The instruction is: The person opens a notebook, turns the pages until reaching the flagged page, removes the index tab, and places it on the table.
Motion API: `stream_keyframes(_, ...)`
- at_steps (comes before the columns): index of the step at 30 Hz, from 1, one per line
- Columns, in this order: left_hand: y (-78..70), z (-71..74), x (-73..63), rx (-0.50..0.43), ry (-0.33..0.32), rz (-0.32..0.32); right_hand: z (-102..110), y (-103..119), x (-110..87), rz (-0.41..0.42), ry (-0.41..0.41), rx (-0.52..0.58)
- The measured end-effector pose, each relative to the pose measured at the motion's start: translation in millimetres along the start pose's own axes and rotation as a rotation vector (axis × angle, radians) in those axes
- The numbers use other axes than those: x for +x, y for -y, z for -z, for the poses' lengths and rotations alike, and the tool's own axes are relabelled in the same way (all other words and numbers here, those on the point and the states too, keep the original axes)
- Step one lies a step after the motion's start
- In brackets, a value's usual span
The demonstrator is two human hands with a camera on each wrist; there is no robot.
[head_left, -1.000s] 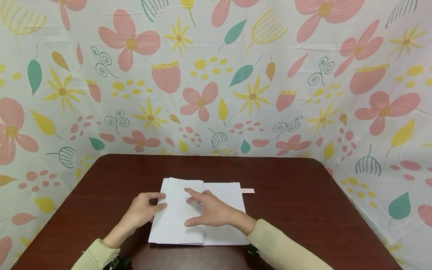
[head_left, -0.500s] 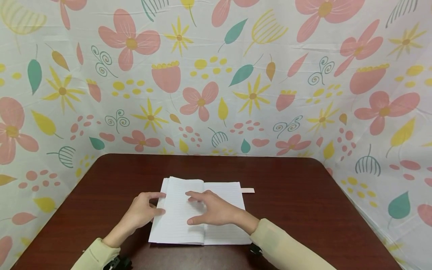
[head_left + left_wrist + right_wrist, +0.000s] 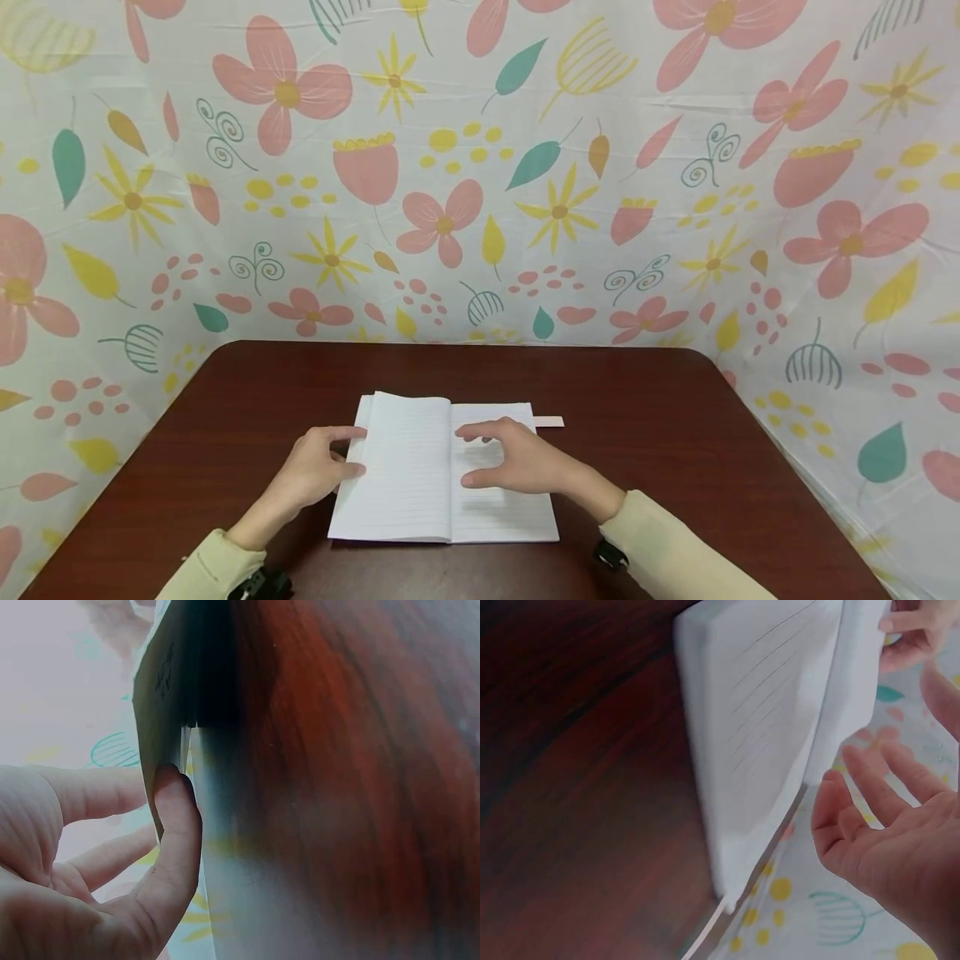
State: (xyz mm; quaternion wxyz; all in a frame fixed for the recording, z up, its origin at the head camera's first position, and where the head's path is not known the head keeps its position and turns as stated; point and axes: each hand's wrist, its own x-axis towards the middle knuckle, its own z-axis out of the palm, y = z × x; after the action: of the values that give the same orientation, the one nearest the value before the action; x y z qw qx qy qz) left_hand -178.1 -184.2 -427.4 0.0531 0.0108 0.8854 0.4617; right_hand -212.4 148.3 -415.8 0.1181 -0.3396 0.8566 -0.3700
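Observation:
An open lined notebook (image 3: 405, 475) lies on the dark wooden table, its spine fold running toward the person. My left hand (image 3: 318, 462) pinches its left edge; in the left wrist view one finger (image 3: 180, 814) lies against one side of the notebook's edge (image 3: 150, 727) and the others lie on the opposite side. Over the right page hovers my right hand (image 3: 528, 458), fingers spread and loosely bent, holding nothing. The right wrist view shows that hand (image 3: 900, 825) apart from the ruled page (image 3: 765, 712).
A pale ribbon or strip (image 3: 550, 422) sticks out from the notebook's right edge. The dark wooden table (image 3: 637, 400) ends at a flower-patterned cloth (image 3: 480, 167) behind and on both sides. Dark wrist devices (image 3: 611, 554) sit at both sleeves.
My right hand has moved right, from above the left page to above the right page. The left hand stays at the left edge, its thumb slightly lower than a second ago.

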Motion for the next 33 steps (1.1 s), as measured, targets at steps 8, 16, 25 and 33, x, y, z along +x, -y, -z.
stream_keyframes(8, 1.5, -1.0, 0.4, 0.005, -0.004, 0.016, 14, -20, -25.5, -0.037, -0.056, -0.047)
stream_keyframes(16, 2.4, -1.6, 1.3, 0.004, -0.001, 0.016, 24, -37, -49.6, -0.060, -0.115, -0.108)
stream_keyframes(25, 5.7, -1.5, 2.1, -0.001, 0.001, 0.007, 26, -55, -68.5, -0.140, -0.123, -0.117)
stream_keyframes(33, 6.6, -0.4, 2.9, -0.015, -0.006, -0.003, 30, -57, -77.9, -0.204, -0.122, -0.121)
